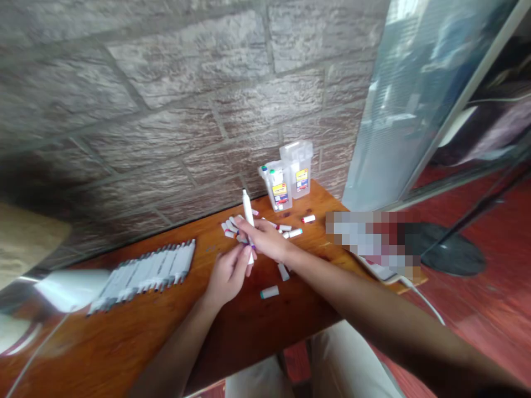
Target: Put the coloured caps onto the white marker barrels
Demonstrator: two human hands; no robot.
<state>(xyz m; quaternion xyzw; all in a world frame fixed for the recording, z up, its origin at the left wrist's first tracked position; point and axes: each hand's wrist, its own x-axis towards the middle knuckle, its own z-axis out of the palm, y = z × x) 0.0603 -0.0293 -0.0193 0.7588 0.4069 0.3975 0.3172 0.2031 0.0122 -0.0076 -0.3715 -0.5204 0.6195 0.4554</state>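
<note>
My right hand [265,239] is closed round a white marker [248,213], which stands almost upright with its dark tip up. Just below it, my left hand [228,273] pinches the marker's lower end, where a cap seems to sit. Both hands hover over a wooden table [124,331]. A heap of loose white markers and caps [232,225] lies right behind the hands. A single cap with a teal end [269,292] lies in front of them, another white cap [283,271] under my right wrist.
A long row of several white markers [145,272] lies side by side at the left. Two clear plastic boxes [288,174] with labels stand at the back by the brick wall. A white cable [423,301] hangs off the table's right edge. A lamp base [452,254] stands on the red floor.
</note>
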